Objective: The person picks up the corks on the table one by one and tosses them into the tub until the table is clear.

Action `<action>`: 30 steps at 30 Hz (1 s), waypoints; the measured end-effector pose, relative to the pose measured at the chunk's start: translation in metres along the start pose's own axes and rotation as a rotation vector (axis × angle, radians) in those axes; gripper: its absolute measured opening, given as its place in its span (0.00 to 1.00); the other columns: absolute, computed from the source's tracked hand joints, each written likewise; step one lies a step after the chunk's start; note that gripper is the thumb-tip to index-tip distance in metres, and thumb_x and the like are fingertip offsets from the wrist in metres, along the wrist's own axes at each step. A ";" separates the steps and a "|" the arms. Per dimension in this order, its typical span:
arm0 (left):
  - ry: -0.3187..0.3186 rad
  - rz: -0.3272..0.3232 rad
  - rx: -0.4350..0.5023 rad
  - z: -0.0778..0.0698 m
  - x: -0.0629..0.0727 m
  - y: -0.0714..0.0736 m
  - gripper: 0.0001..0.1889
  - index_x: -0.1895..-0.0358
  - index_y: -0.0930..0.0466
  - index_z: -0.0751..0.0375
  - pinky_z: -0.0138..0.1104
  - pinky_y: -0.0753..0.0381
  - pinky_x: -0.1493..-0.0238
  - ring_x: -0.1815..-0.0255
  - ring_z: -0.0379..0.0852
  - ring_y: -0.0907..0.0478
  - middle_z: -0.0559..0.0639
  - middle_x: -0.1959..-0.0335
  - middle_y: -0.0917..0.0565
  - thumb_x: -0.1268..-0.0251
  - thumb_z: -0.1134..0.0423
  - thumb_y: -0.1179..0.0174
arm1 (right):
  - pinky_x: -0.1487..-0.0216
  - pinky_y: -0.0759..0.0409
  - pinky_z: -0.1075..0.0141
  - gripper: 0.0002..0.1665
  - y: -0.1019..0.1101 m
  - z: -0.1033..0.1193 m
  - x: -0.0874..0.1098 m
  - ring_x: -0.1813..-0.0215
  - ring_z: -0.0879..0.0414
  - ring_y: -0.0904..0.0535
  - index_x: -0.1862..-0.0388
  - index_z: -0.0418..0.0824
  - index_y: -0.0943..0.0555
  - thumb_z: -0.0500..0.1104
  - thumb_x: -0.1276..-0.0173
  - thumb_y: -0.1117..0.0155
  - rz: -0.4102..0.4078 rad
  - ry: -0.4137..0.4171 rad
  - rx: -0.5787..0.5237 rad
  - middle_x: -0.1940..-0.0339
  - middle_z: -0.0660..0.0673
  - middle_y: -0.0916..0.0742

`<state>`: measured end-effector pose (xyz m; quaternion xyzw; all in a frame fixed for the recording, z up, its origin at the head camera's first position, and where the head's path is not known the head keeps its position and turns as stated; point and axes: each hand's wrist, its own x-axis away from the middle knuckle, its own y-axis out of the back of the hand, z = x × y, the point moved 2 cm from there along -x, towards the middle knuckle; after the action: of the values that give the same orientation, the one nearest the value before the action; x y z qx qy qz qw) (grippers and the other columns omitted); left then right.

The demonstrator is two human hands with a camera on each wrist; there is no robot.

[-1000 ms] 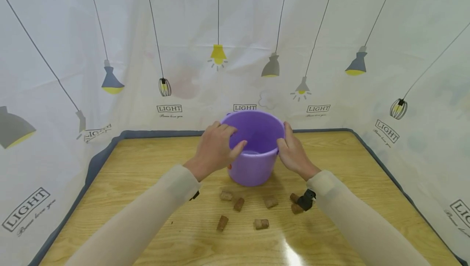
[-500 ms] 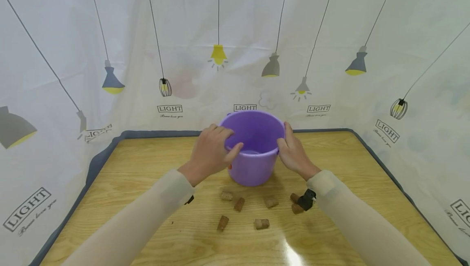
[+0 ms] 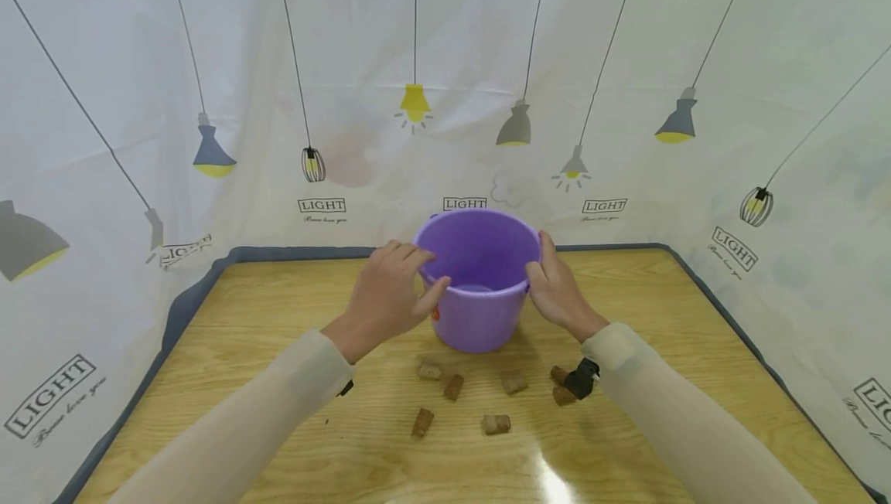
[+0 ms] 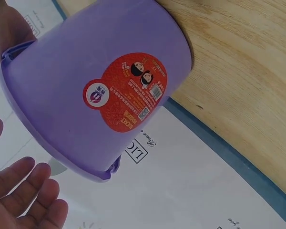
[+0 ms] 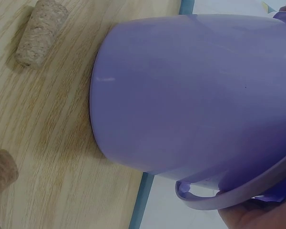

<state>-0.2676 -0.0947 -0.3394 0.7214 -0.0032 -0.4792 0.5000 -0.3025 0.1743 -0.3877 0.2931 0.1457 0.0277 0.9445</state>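
A purple bucket (image 3: pixel 480 318) stands upright on the wooden table, its mouth tipped slightly toward the head camera. At its right rim my right hand (image 3: pixel 560 291) grips the edge, thumb over the lip. The bucket handle (image 5: pixel 248 193) curves down beside that hand in the right wrist view. My left hand (image 3: pixel 390 295) hovers at the left rim with fingers loosely spread; the left wrist view shows its fingertips (image 4: pixel 40 171) apart from the bucket. That view also shows a red sticker (image 4: pixel 128 90) on the bucket's side.
Several corks lie in front of the bucket, among them a pale cork (image 3: pixel 496 424) and a darker cork (image 3: pixel 421 423). Two corks sit near the black wrist camera (image 3: pixel 582 378) on the right. Behind the table (image 3: pixel 278 311) hangs a white lamp-print cloth (image 3: pixel 362 117).
My left hand has moved left, away from the bucket's rim, and its fingers have come off the bucket. The right hand and the bucket have stayed in place.
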 end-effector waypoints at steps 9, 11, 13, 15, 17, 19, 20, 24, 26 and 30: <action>-0.008 0.002 -0.002 -0.001 0.006 0.006 0.19 0.55 0.14 0.66 0.43 0.17 0.56 0.59 0.53 0.19 0.56 0.60 0.12 0.33 0.50 0.35 | 0.19 0.49 0.46 0.42 0.000 0.000 0.000 0.18 0.39 0.46 0.16 0.34 0.65 0.42 0.22 0.64 -0.002 -0.004 0.002 0.18 0.30 0.42; -0.014 -0.002 0.002 -0.002 0.008 0.007 0.18 0.56 0.13 0.65 0.44 0.17 0.55 0.59 0.53 0.18 0.56 0.60 0.12 0.34 0.51 0.35 | 0.19 0.49 0.46 0.42 0.001 0.000 0.000 0.18 0.40 0.46 0.16 0.34 0.65 0.43 0.22 0.64 -0.001 -0.004 0.002 0.18 0.30 0.42; -0.022 -0.014 0.005 -0.003 0.009 0.009 0.18 0.57 0.13 0.65 0.44 0.16 0.56 0.60 0.53 0.18 0.56 0.61 0.12 0.34 0.51 0.34 | 0.19 0.49 0.46 0.43 0.001 0.000 0.000 0.18 0.40 0.46 0.16 0.35 0.65 0.44 0.22 0.64 0.001 -0.004 0.004 0.18 0.30 0.42; -0.026 -0.023 0.010 -0.003 0.011 0.010 0.17 0.57 0.13 0.65 0.43 0.16 0.57 0.61 0.52 0.18 0.56 0.62 0.12 0.34 0.52 0.34 | 0.19 0.49 0.46 0.43 0.001 0.000 0.000 0.18 0.40 0.46 0.16 0.35 0.66 0.44 0.22 0.64 0.000 -0.003 0.004 0.18 0.30 0.42; -0.028 -0.027 0.010 -0.003 0.012 0.011 0.16 0.58 0.13 0.64 0.42 0.17 0.58 0.62 0.52 0.18 0.56 0.63 0.11 0.35 0.52 0.34 | 0.19 0.49 0.46 0.43 0.001 0.000 0.000 0.18 0.40 0.46 0.16 0.35 0.66 0.44 0.22 0.64 0.002 -0.003 0.000 0.18 0.30 0.42; -0.026 -0.028 0.012 -0.003 0.014 0.011 0.17 0.57 0.13 0.64 0.41 0.17 0.59 0.62 0.52 0.18 0.55 0.62 0.11 0.35 0.52 0.33 | 0.19 0.49 0.46 0.43 0.001 0.001 0.000 0.18 0.40 0.46 0.16 0.34 0.66 0.44 0.22 0.64 0.001 -0.003 0.000 0.18 0.30 0.42; -0.026 -0.028 0.015 -0.003 0.015 0.012 0.17 0.56 0.13 0.63 0.41 0.17 0.60 0.62 0.51 0.18 0.55 0.62 0.11 0.35 0.52 0.32 | 0.19 0.49 0.46 0.43 0.001 0.001 0.000 0.18 0.39 0.46 0.16 0.34 0.66 0.44 0.22 0.64 0.001 -0.004 -0.001 0.18 0.30 0.43; -0.025 -0.033 0.035 -0.001 0.020 0.012 0.19 0.51 0.13 0.63 0.40 0.18 0.61 0.62 0.51 0.18 0.54 0.59 0.11 0.37 0.51 0.30 | 0.19 0.49 0.46 0.43 0.000 0.001 0.000 0.18 0.39 0.46 0.16 0.34 0.65 0.44 0.22 0.64 0.002 -0.008 0.001 0.18 0.30 0.43; -0.023 -0.034 0.045 0.000 0.022 0.013 0.20 0.50 0.13 0.63 0.40 0.18 0.61 0.62 0.51 0.18 0.54 0.58 0.10 0.38 0.52 0.29 | 0.19 0.49 0.46 0.43 0.000 0.001 0.001 0.18 0.39 0.46 0.16 0.34 0.65 0.44 0.22 0.64 0.001 -0.010 0.003 0.18 0.30 0.43; -0.015 -0.038 0.044 0.003 0.029 0.012 0.18 0.53 0.13 0.63 0.43 0.15 0.58 0.60 0.52 0.16 0.54 0.58 0.11 0.39 0.53 0.29 | 0.19 0.49 0.45 0.43 0.000 0.001 0.001 0.18 0.39 0.45 0.16 0.34 0.65 0.43 0.22 0.64 -0.001 -0.010 0.005 0.18 0.29 0.42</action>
<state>-0.2481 -0.1167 -0.3503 0.7283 -0.0036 -0.4940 0.4749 -0.3015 0.1742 -0.3870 0.2954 0.1412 0.0254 0.9445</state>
